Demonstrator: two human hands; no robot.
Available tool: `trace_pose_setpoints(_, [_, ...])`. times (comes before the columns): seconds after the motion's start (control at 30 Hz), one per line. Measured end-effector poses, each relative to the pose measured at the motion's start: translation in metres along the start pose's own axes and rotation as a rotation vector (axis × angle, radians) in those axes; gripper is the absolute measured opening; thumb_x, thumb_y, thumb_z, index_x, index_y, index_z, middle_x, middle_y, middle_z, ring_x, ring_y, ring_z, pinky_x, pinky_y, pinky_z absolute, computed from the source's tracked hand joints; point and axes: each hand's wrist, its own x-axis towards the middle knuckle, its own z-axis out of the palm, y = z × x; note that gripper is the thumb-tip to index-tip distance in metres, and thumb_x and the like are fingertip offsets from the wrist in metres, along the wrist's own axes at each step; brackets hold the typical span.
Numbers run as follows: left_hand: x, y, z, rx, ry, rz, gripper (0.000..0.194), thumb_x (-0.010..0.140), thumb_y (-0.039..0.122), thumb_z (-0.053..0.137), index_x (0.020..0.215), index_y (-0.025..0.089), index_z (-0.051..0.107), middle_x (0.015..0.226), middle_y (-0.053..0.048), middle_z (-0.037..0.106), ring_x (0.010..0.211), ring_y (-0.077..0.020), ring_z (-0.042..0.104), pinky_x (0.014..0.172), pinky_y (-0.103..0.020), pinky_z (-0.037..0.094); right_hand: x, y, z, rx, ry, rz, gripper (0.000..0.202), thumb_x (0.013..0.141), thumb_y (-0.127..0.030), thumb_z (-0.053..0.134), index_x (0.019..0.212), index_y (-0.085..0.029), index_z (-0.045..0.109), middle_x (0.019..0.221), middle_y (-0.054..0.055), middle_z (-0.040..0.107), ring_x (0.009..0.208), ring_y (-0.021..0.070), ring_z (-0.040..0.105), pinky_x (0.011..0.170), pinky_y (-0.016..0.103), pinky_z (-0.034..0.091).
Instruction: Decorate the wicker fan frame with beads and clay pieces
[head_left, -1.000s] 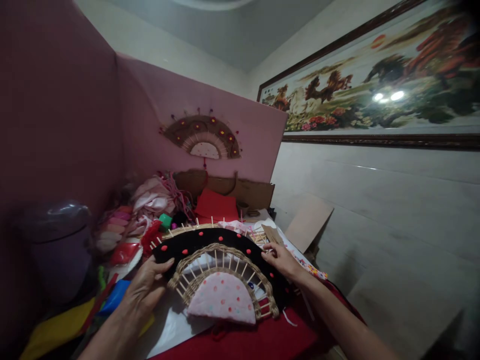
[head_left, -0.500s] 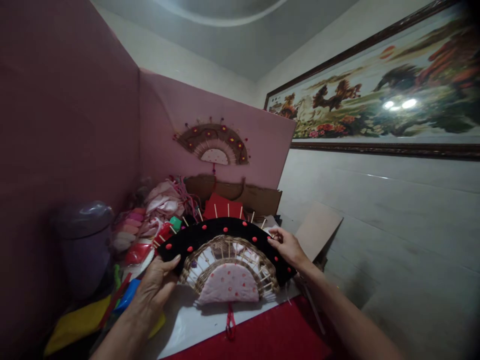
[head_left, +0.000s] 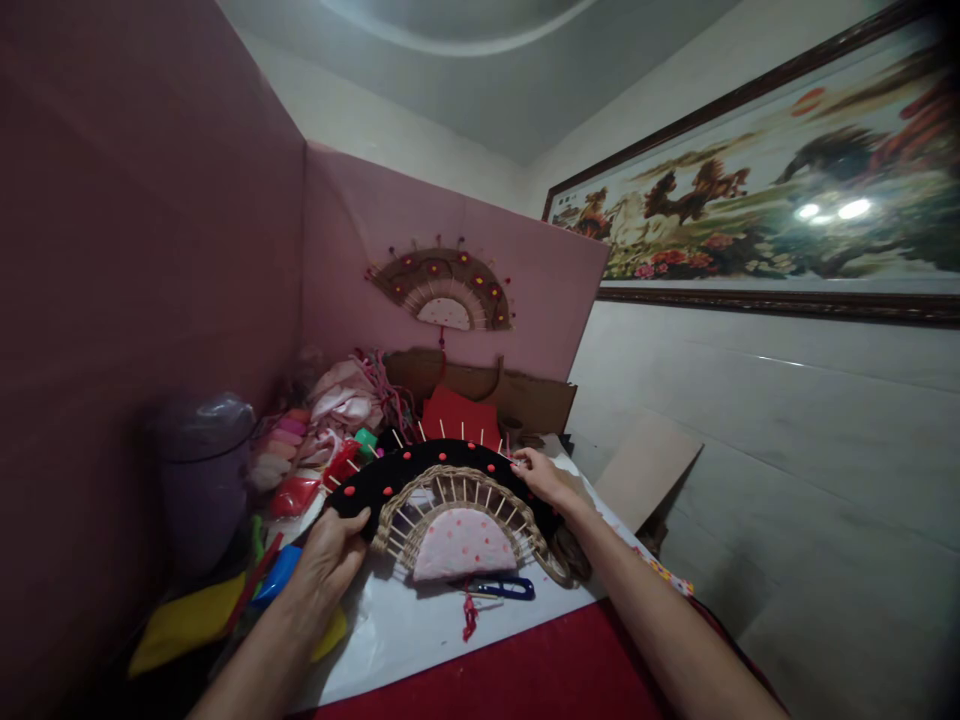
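A half-round craft fan [head_left: 466,540] is held up between my two hands, tilted over the white sheet. It has a black outer band with red dots, stick tips along the top, a woven twine ring and a pink dotted centre. My left hand [head_left: 334,550] grips the band's left end, thumb on the front. At the upper right of the band, the fingers of my right hand [head_left: 541,475] pinch its edge. A red tassel [head_left: 470,615] hangs below the fan. Beneath lies a blue-handled cutter [head_left: 506,588].
Another fan [head_left: 448,285] hangs on the pink board [head_left: 360,200] ahead. Pink cloth [head_left: 345,395], coloured packets and a lidded bin [head_left: 202,480] crowd the left. Red paper [head_left: 461,415] and cardboard [head_left: 540,395] stand behind. A beige board [head_left: 649,465] leans against the right wall.
The fan has tipped back and lowered slightly, so the blue-handled cutter shows beneath it. My right hand has moved left along the band's edge. The view has shifted a little.
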Motion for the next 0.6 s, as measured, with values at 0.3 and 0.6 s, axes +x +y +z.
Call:
trace_pose_setpoints(0.3, [0.0,-0.002,-0.001,0.022,-0.031,-0.024,0.051,0.067,-0.018,0.043,0.101,0.017,0.059,0.077,-0.002,0.068,0.07,-0.015,0.068,0.065,-0.022,0.057,-0.005,0.002,-0.005,-0.058,0.037,-0.011,0.023,0.073,-0.019,0.058,0.095,-0.016,0.066,0.078,0.004,0.067,0.072,0.0176,0.061,0.065,0.027,0.044])
trace_pose_setpoints(0.6, [-0.006,0.002,0.004,-0.009,0.026,-0.178,0.033,0.069,-0.012,0.046,0.087,0.014,0.057,0.068,-0.003,0.066,0.055,-0.0144,0.064,0.052,-0.022,0.053,-0.05,-0.01,-0.02,-0.061,0.167,-0.094,0.021,0.081,-0.022,0.05,0.094,-0.017,0.066,0.095,0.007,0.066,0.088,0.0193,0.06,0.079,0.03,0.044])
